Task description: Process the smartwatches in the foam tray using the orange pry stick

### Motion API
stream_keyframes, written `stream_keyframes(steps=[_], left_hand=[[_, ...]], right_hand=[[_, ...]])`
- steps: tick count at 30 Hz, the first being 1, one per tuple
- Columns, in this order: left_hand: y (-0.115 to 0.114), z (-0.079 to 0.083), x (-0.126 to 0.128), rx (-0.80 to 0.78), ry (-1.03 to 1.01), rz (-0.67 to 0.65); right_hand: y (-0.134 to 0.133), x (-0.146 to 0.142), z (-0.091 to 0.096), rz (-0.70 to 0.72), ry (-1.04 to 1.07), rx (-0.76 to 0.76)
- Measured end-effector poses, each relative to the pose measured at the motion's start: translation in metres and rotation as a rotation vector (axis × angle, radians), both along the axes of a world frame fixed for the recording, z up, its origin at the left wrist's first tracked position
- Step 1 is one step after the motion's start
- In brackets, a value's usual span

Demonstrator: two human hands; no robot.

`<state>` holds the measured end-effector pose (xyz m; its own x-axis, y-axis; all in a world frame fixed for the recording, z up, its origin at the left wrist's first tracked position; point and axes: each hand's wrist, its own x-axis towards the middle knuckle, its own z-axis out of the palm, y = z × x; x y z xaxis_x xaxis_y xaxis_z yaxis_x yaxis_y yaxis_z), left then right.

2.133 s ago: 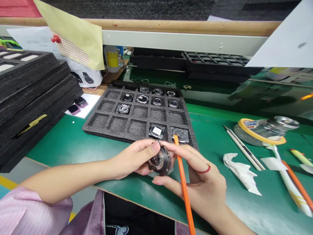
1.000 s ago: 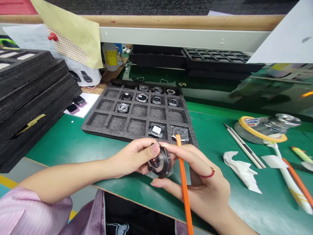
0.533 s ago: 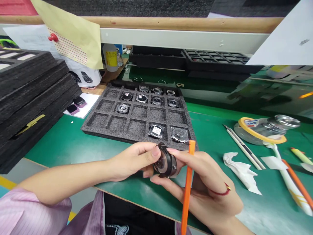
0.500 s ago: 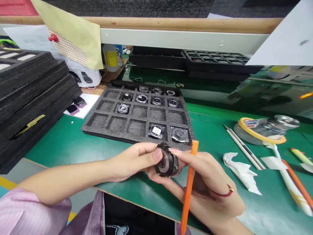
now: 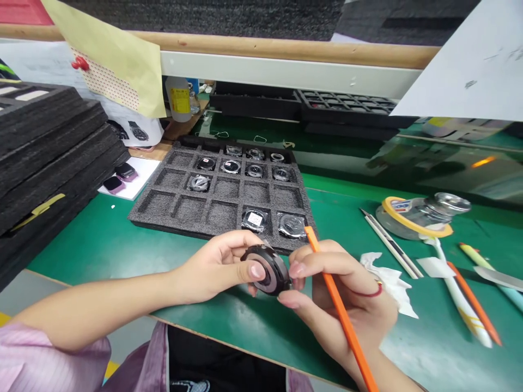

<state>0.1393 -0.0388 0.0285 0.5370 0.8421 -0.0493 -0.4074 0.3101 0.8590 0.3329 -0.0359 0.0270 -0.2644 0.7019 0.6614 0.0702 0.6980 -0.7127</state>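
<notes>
My left hand (image 5: 223, 267) is closed on a round black watch case (image 5: 267, 271), its thumb lying across the ringed face. The case is tilted, with its side edge turned to the right. My right hand (image 5: 347, 288) has a flat orange stick (image 5: 341, 310) tucked between its fingers, slanting down to the right. Its thumb and index fingertips are at the case's right edge; whether they pinch anything there I cannot make out. Just beyond the hands lies a black foam tray (image 5: 192, 209), with several round watch pieces in clear film in some of its compartments.
Stacked foam trays (image 5: 53, 152) stand at the left, near two small watches (image 5: 120, 178) on white paper. On the right are a glass jar (image 5: 417, 215) with a yellow band, thin sticks (image 5: 390, 242), a crumpled tissue (image 5: 392, 283) and a toothbrush (image 5: 461, 294). A shelf edge (image 5: 261, 62) crosses above.
The watch case has turned so more of its side shows. My right fingers have drawn back to its right edge, and the orange stick has swung from near upright to a slant.
</notes>
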Motion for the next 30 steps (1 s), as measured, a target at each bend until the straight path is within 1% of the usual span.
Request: stream_keyframes(steps=[4, 8, 11, 15, 20, 23, 25, 27, 30], left_hand=[[-0.001, 0.0, -0.001, 0.027, 0.032, 0.018], [-0.003, -0.001, -0.001, 0.054, 0.081, 0.03], [-0.004, -0.002, -0.001, 0.058, 0.063, 0.017], [-0.003, 0.0, -0.002, 0.125, 0.061, 0.052], [-0.001, 0.006, -0.001, 0.016, 0.086, 0.04], [-0.001, 0.008, 0.0, -0.017, 0.107, 0.04], [-0.001, 0.009, 0.0, -0.017, 0.106, 0.043], [-0.001, 0.01, 0.001, -0.005, 0.109, 0.05], [-0.001, 0.01, 0.0, 0.037, 0.14, 0.073]], right_hand=[[0.0, -0.001, 0.003, -0.001, -0.02, 0.009], [0.0, -0.004, 0.005, 0.004, -0.064, 0.057], [0.0, -0.005, 0.006, 0.006, -0.095, 0.08], [-0.002, -0.004, 0.005, 0.042, -0.106, 0.104], [-0.003, -0.002, 0.008, 0.064, -0.182, 0.149], [-0.002, -0.002, 0.01, 0.068, -0.238, 0.173], [-0.001, -0.002, 0.008, 0.079, -0.239, 0.194], [-0.001, -0.001, 0.004, 0.086, -0.197, 0.219], [-0.005, 0.005, -0.002, 0.01, -0.13, 0.186]])
